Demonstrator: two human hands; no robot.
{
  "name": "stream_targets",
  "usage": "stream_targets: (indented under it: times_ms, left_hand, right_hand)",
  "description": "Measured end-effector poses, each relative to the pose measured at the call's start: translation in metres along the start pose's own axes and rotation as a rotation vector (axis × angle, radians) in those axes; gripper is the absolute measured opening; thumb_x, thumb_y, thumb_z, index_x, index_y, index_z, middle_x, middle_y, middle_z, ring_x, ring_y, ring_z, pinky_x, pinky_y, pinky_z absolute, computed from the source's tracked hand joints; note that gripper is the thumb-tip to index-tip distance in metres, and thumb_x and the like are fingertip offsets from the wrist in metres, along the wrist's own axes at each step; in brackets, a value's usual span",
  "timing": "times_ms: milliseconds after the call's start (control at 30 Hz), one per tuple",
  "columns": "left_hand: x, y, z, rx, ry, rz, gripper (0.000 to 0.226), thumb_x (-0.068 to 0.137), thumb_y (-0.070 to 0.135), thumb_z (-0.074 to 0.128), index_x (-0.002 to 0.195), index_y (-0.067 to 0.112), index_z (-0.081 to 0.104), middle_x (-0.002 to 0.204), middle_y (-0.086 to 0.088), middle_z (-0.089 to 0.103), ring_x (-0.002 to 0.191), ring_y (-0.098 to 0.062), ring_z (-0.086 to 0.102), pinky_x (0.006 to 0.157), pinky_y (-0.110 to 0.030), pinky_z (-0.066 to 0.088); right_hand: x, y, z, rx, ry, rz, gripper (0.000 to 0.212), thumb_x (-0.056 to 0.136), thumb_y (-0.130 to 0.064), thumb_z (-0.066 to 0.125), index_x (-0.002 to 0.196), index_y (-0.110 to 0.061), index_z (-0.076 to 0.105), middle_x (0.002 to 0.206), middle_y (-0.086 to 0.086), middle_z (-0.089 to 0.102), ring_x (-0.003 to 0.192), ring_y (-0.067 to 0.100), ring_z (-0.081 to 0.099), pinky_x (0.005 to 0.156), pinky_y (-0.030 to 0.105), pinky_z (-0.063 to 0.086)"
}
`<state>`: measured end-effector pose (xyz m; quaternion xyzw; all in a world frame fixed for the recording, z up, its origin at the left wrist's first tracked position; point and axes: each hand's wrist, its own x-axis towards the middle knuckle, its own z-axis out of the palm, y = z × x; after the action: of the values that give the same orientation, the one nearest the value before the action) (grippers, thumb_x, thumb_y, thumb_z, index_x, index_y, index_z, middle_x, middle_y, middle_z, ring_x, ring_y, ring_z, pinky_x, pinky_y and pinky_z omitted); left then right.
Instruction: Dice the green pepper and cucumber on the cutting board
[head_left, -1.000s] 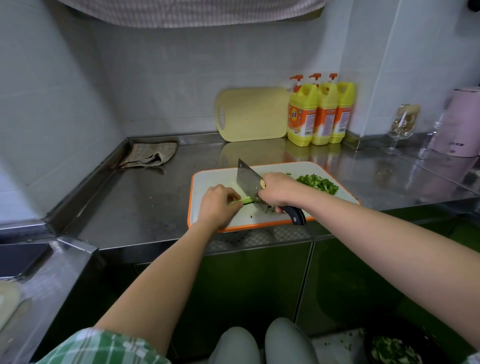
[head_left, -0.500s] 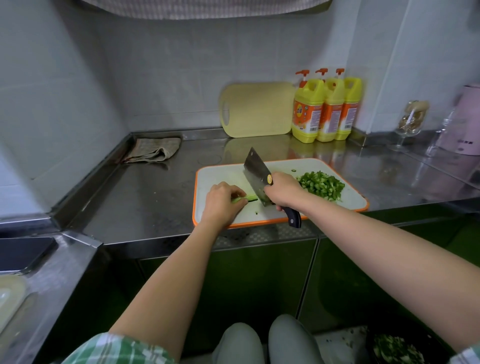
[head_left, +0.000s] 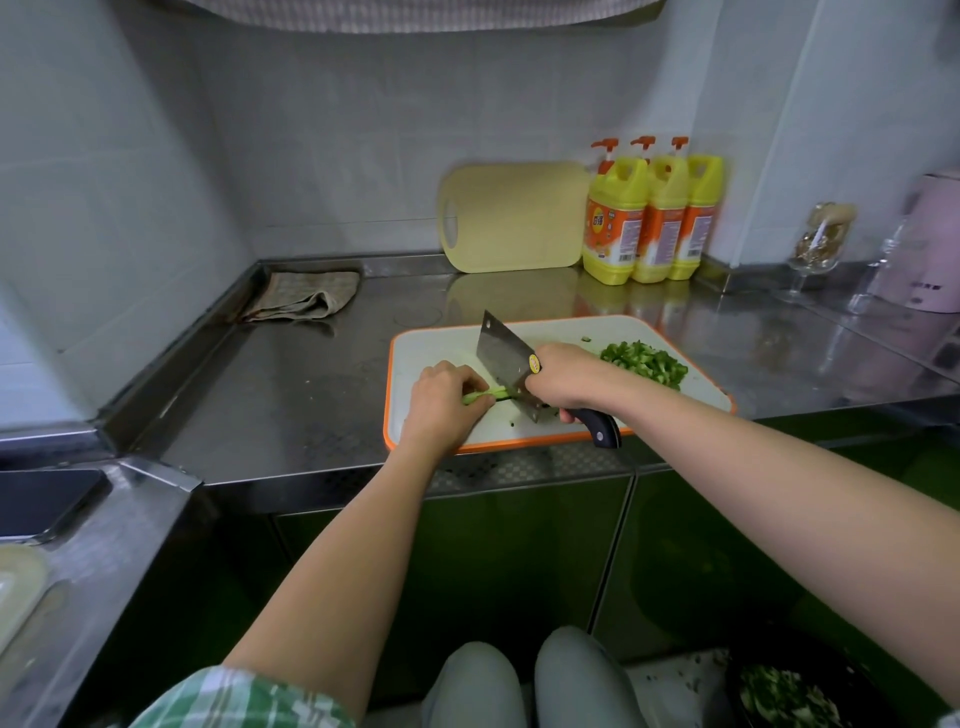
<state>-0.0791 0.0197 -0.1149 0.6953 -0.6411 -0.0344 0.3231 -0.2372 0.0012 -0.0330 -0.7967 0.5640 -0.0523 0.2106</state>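
Observation:
A white cutting board (head_left: 441, 345) with an orange rim lies on the steel counter. My left hand (head_left: 444, 402) holds down thin green vegetable strips (head_left: 485, 396) on the board with curled fingers. My right hand (head_left: 563, 376) grips the dark handle of a cleaver (head_left: 506, 358), whose blade edge meets the strips just right of my left fingertips. A pile of diced green pieces (head_left: 647, 364) sits on the right part of the board, behind my right wrist.
A folded cloth (head_left: 306, 296) lies at the back left of the counter (head_left: 291, 395). A yellow board (head_left: 514, 218) and three yellow detergent bottles (head_left: 652, 218) stand against the wall. A glass (head_left: 821, 244) and pink appliance (head_left: 930, 254) stand at right. A container of green scraps (head_left: 779, 696) sits on the floor.
The cleaver has come down from a slightly raised tilt onto the green strips. My left hand stays on the strips. The camera view has shifted a little.

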Motion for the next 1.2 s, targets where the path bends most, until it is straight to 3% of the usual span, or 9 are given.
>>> stream_targets:
  times_ms: [233,400,567,700,767,900,1067,1200]
  left_hand:
    - [-0.002,0.001,-0.001,-0.016,0.008,-0.007,0.023,0.087,0.034,0.067,0.105,0.020,0.068,0.105,-0.002,0.059,0.101,-0.020,0.048,0.088,-0.035,0.046]
    - [-0.002,0.001,-0.002,-0.031,-0.005,-0.022,0.025,0.085,0.026,0.066,0.109,0.019,0.067,0.110,-0.003,0.058,0.105,-0.020,0.048,0.091,-0.033,0.045]
    - [-0.001,0.000,-0.002,-0.023,-0.020,-0.029,0.022,0.086,0.025,0.064,0.107,0.019,0.069,0.109,-0.003,0.058,0.104,-0.020,0.048,0.090,-0.034,0.046]
    - [-0.001,0.001,-0.002,-0.026,-0.014,-0.024,0.021,0.086,0.024,0.064,0.105,0.018,0.070,0.108,-0.004,0.059,0.103,-0.021,0.049,0.088,-0.033,0.046]
    - [-0.002,0.001,-0.002,-0.025,-0.011,-0.023,0.021,0.086,0.025,0.065,0.105,0.018,0.070,0.108,-0.004,0.059,0.103,-0.020,0.049,0.087,-0.032,0.045]
    - [-0.002,0.000,-0.002,-0.031,-0.007,-0.022,0.020,0.087,0.026,0.065,0.106,0.020,0.069,0.109,-0.003,0.059,0.103,-0.019,0.048,0.088,-0.033,0.046]
    - [-0.001,0.000,-0.003,-0.034,-0.010,-0.022,0.019,0.088,0.027,0.066,0.105,0.021,0.069,0.108,-0.003,0.059,0.104,-0.019,0.048,0.088,-0.032,0.045]
    - [-0.001,0.001,-0.003,-0.035,-0.006,-0.027,0.018,0.088,0.027,0.065,0.104,0.020,0.070,0.108,-0.003,0.059,0.103,-0.019,0.047,0.087,-0.031,0.044]
  right_hand:
    - [0.008,-0.002,0.015,-0.004,0.101,0.000,0.015,0.094,-0.008,0.040,0.104,-0.002,0.050,0.072,0.014,0.060,0.043,0.020,0.057,0.044,0.024,0.044]
    - [0.009,0.011,0.011,0.143,0.184,-0.039,0.016,0.096,-0.012,0.038,0.104,-0.003,0.050,0.081,0.012,0.058,0.046,0.023,0.059,0.043,0.026,0.044]
    - [0.000,0.002,-0.003,0.058,0.049,-0.031,0.019,0.094,-0.009,0.038,0.106,-0.002,0.051,0.070,0.015,0.059,0.043,0.020,0.057,0.043,0.024,0.042]
    - [-0.006,-0.007,-0.001,-0.008,-0.012,-0.011,0.014,0.093,-0.004,0.036,0.094,0.000,0.049,0.057,0.013,0.053,0.037,0.017,0.050,0.040,0.019,0.037]
    - [-0.004,-0.009,0.003,-0.015,0.001,-0.012,0.013,0.093,-0.004,0.036,0.091,-0.002,0.048,0.059,0.012,0.053,0.037,0.017,0.050,0.040,0.019,0.037]
    - [0.004,-0.003,0.017,0.039,0.089,0.000,0.015,0.094,-0.007,0.039,0.105,-0.004,0.048,0.076,0.014,0.060,0.044,0.021,0.058,0.044,0.024,0.045]
    - [0.005,0.009,0.019,0.152,0.208,-0.041,0.014,0.097,-0.013,0.038,0.103,-0.005,0.048,0.083,0.013,0.059,0.044,0.023,0.059,0.045,0.026,0.045]
    - [-0.003,0.003,0.006,0.089,0.110,-0.064,0.018,0.094,-0.011,0.039,0.105,-0.004,0.051,0.072,0.013,0.060,0.043,0.021,0.058,0.045,0.024,0.042]
